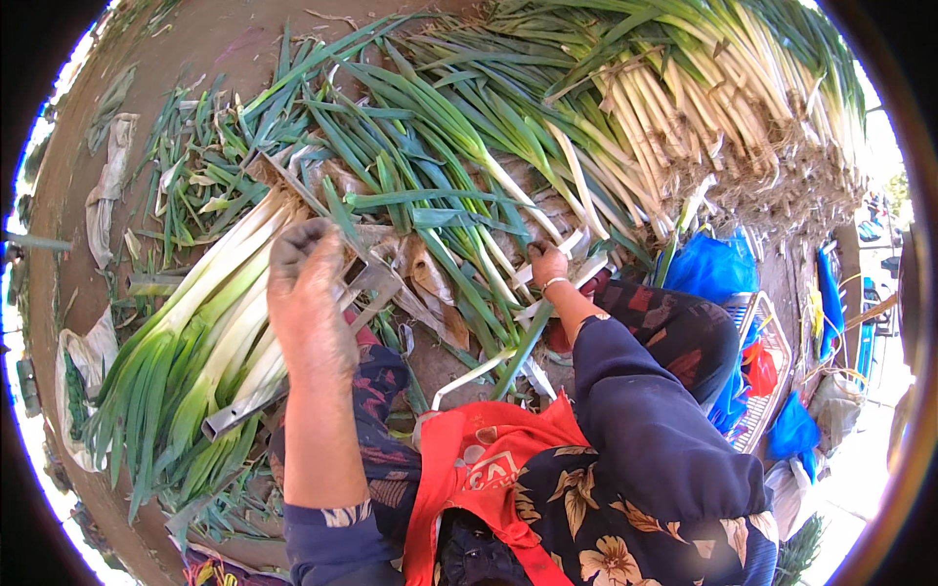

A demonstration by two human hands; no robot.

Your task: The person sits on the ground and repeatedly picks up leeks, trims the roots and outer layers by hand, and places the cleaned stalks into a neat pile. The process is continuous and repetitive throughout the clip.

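My left hand (308, 273), soil-darkened, is raised beside a bundle of leeks (200, 303) in a metal frame (220, 422); its fingers are curled, and what they hold, if anything, is hidden. My right hand (547, 266) is closed at the white lower end of a leek (530, 205) in the middle, among scattered green leaves and stalks. Brownish sacking (432, 288) lies between my hands, partly covered by leaves.
A large heap of leeks (723, 107) with roots fills the upper right. Leaf trimmings (205, 166) litter the brown ground (186, 44). At the right are a white basket (767, 342) and blue plastic bags (703, 264). My bent legs (684, 342) frame a red apron (459, 449).
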